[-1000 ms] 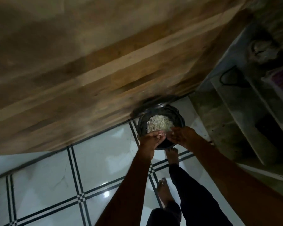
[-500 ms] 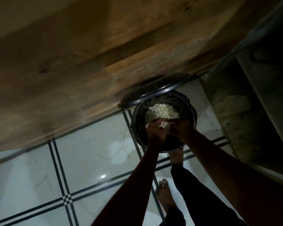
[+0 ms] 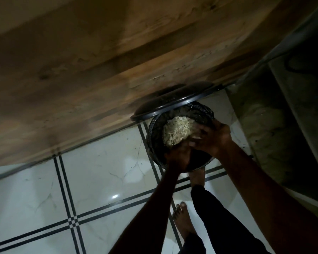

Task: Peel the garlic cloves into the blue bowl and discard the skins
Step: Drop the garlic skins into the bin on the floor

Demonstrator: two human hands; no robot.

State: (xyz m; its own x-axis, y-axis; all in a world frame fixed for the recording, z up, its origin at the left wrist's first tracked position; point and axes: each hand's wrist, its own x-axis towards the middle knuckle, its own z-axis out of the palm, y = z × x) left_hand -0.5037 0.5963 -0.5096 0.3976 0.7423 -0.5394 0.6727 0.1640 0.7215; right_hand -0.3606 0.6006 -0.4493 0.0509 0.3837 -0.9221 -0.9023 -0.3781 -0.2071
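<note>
both hands are over a dark round bin (image 3: 155,142) that stands on the white tiled floor (image 3: 99,162), close against a wooden cabinet front (image 3: 99,61). the bin's lid (image 3: 173,104) is raised and leans back toward the cabinet, so the mouth of the bin is open toward the camera. inside lies a pale heap of garlic skins (image 3: 176,131); the heap is longer than wide, and its long axis runs from lower left to upper right in the head view. the left hand (image 3: 178,154) is at the near edge of the bin, just under the heap, with its fingers bent inward, but the picture is dark there and i cannot tell if this grip closes on anything. the right hand (image 3: 212,138) is over the right side of the bin with its fingers (image 3: 200,132) spread apart and reaching to the left, touching or nearly touching the heap (the blur does not let me decide). the two hands meet near the middle of the bin. below them two bare feet (image 3: 184,220) and a dark trouser leg (image 3: 218,217) stand on the tiles. a pale stone surface (image 3: 283,125) rises at the right.
</note>
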